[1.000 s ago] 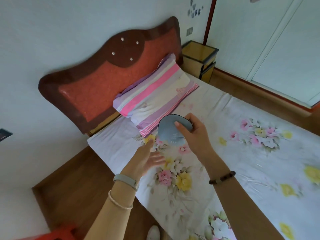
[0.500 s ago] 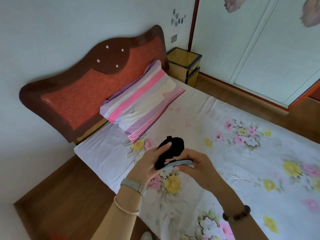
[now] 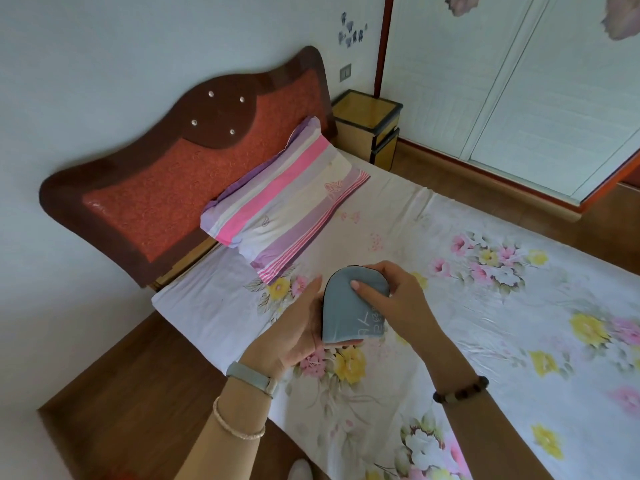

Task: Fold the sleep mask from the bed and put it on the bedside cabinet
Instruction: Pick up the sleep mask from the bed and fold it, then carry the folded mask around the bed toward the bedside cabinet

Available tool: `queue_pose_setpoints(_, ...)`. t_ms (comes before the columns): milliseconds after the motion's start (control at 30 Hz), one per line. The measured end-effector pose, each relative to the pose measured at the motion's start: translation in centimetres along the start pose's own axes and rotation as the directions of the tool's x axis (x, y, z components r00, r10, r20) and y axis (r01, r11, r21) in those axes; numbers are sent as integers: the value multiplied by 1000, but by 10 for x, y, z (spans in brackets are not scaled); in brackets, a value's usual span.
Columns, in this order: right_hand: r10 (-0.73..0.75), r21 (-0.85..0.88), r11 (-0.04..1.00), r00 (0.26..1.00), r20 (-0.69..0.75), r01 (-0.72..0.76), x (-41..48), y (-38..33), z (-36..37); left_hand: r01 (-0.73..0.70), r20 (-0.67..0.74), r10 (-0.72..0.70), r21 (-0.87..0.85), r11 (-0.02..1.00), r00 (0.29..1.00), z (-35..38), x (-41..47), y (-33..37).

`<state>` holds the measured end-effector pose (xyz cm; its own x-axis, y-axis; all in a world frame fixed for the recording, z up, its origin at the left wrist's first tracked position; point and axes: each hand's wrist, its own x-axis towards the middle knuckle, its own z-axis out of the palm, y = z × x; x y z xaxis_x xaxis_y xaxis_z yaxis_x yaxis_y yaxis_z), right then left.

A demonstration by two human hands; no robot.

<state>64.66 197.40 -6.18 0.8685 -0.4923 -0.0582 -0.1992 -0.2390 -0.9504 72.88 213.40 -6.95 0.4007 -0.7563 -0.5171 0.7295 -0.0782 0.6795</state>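
The grey-blue sleep mask (image 3: 348, 313) is folded in half, with white lettering on its lower right and a thin black edge at the top. It is held above the floral bed sheet (image 3: 485, 323). My left hand (image 3: 294, 327) cups it from the left and below. My right hand (image 3: 391, 299) grips it from the right, thumb pressed on its top face. The yellow bedside cabinet (image 3: 367, 128) with dark trim stands beyond the bed's far corner, beside the headboard, well away from both hands.
A striped pink and purple pillow (image 3: 287, 202) lies against the red and brown headboard (image 3: 166, 188). White wardrobe doors (image 3: 519, 81) line the right wall. Wooden floor (image 3: 131, 393) runs along the bed's left side and past the cabinet.
The mask was in my right hand alone, then both hands folded it with its black side showing. Now it is folded flat, grey side up, between both hands. The view tilted slightly.
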Motion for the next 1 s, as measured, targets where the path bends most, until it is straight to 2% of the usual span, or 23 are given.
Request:
queue_pose_setpoints(133,109,39,993,992,56,-112,0,5,2,6,-19,-3,145,989,1000,0,-1,2)
queue_pose_setpoints(267,144,141,979,989,41,-149,-3,6,3,2,-172,55,319,948,984,-4,2,0)
queue_pose_setpoints(400,167,228,963,982,-92,-143,-7,7,3,-101,-304,131,112,989,944,-10,8,-4)
queue_pose_setpoints(467,188,268,950,978,-90,-158,-12,8,3,-155,-333,163,50,987,929,-13,12,-5)
queue_pose_setpoints(600,297,393,881,955,-26,-263,-24,10,8,-182,-306,195,72,981,932,-13,15,0)
queue_pose_setpoints(700,359,469,832,932,-51,-295,-32,7,14,-189,-272,215,117,975,938,-16,14,8)
queue_pose_setpoints(833,414,602,751,904,-111,-270,-40,-3,27,-187,-207,218,159,969,954,-23,10,18)
queue_pose_setpoints(1000,437,635,742,873,-214,-216,-58,-15,46,-151,-103,175,211,966,979,-31,-1,28)
